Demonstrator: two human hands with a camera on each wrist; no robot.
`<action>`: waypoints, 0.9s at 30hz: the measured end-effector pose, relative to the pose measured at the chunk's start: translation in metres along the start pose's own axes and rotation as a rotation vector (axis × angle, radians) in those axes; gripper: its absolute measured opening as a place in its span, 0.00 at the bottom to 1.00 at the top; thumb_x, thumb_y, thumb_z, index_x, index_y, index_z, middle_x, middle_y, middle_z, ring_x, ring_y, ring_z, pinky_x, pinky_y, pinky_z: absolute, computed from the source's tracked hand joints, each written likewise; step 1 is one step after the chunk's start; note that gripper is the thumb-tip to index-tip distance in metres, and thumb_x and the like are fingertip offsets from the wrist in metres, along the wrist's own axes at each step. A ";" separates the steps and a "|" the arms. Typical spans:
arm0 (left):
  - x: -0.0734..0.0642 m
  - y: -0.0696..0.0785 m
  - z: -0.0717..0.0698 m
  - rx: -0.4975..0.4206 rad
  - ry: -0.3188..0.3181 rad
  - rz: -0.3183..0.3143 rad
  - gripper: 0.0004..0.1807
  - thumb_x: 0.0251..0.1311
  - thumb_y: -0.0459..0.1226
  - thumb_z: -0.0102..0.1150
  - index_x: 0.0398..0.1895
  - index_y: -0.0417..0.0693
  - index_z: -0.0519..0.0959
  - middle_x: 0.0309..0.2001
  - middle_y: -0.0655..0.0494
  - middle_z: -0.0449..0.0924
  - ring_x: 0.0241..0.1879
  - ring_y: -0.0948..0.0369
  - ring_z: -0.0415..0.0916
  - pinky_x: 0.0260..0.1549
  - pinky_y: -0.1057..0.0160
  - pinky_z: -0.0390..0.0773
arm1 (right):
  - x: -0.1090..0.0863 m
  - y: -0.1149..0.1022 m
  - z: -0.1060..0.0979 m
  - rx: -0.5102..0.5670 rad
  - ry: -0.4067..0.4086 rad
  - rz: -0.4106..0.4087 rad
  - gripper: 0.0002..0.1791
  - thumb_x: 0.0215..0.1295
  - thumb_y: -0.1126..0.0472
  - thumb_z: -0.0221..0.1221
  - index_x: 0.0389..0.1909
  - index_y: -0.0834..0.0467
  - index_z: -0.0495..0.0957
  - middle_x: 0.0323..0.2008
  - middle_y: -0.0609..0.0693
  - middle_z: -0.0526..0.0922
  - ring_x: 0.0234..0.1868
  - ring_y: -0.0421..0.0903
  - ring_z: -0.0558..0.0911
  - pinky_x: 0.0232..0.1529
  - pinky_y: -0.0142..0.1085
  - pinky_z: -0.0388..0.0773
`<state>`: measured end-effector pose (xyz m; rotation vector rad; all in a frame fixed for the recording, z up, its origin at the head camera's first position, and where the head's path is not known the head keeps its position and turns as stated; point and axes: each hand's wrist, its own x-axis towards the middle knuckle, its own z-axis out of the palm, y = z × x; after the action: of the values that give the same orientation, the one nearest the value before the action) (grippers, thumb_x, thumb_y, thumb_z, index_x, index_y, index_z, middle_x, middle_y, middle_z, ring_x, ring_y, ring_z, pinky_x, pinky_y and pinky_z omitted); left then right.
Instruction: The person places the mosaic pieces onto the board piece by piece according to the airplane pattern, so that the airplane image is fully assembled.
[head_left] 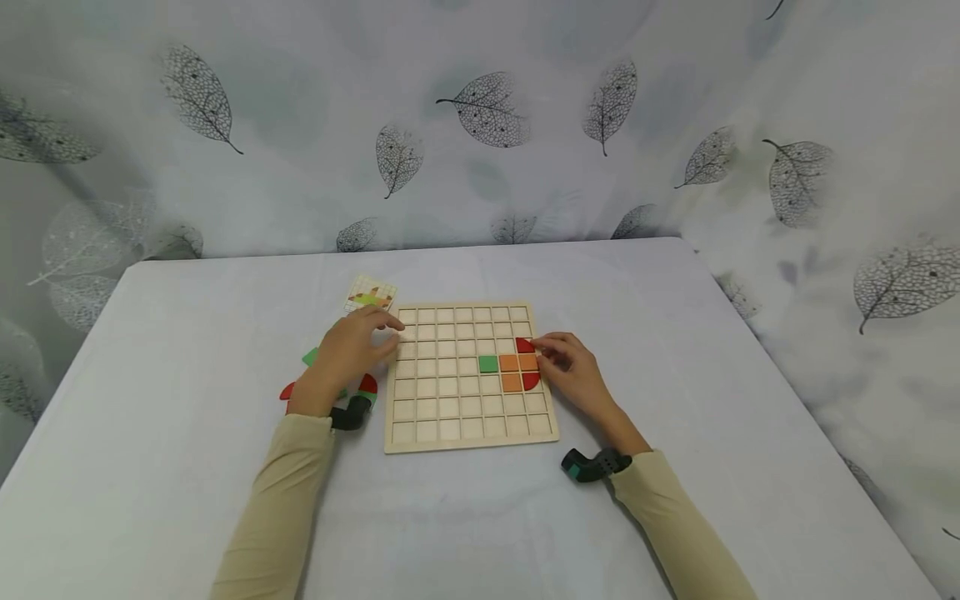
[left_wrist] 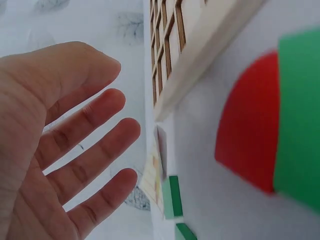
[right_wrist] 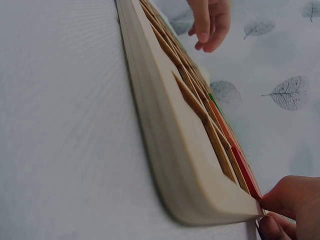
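A wooden grid board (head_left: 446, 389) lies on the table. Toward its right side sit a green square (head_left: 487, 364), several orange squares (head_left: 508, 362) and two red rounded pieces (head_left: 531, 381). My right hand (head_left: 573, 379) is at the board's right edge, by the upper red piece (head_left: 523, 344); thumb and finger appear to pinch the rim in the right wrist view. My left hand (head_left: 348, 350) hovers at the board's left edge, fingers loosely bent and holding nothing. Under and around that wrist lie loose red pieces (left_wrist: 250, 125) and green pieces (left_wrist: 300, 120), partly hidden in the head view.
A small pattern card (head_left: 371, 293) lies beyond the left hand, near the board's upper left corner. A white cloth covers the table (head_left: 465, 525). Leaf-printed fabric (head_left: 300, 167) hangs behind it. Each wrist wears a black camera band (head_left: 596, 464).
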<state>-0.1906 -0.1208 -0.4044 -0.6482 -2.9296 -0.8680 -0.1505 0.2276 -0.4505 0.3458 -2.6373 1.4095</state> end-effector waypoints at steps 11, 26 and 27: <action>-0.002 -0.022 -0.003 0.031 0.056 -0.073 0.14 0.61 0.34 0.60 0.49 0.42 0.81 0.55 0.43 0.76 0.57 0.42 0.70 0.55 0.41 0.68 | 0.000 0.001 0.002 -0.003 0.002 -0.002 0.15 0.65 0.70 0.59 0.52 0.66 0.80 0.52 0.60 0.76 0.45 0.51 0.77 0.43 0.25 0.73; -0.006 -0.033 -0.007 -0.005 0.001 -0.248 0.20 0.61 0.33 0.55 0.56 0.37 0.76 0.60 0.33 0.69 0.59 0.37 0.65 0.59 0.39 0.64 | -0.001 -0.001 0.001 -0.011 -0.003 0.010 0.16 0.65 0.69 0.59 0.53 0.66 0.80 0.53 0.59 0.76 0.46 0.51 0.76 0.45 0.27 0.73; -0.006 -0.033 -0.007 -0.024 0.003 -0.252 0.19 0.61 0.32 0.55 0.56 0.36 0.76 0.59 0.33 0.70 0.58 0.38 0.66 0.58 0.40 0.65 | -0.001 -0.001 0.001 -0.012 -0.003 0.012 0.16 0.65 0.69 0.59 0.53 0.66 0.80 0.53 0.59 0.76 0.46 0.51 0.76 0.45 0.27 0.73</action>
<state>-0.1992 -0.1518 -0.4164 -0.2811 -3.0471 -0.9209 -0.1497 0.2259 -0.4504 0.3324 -2.6534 1.3978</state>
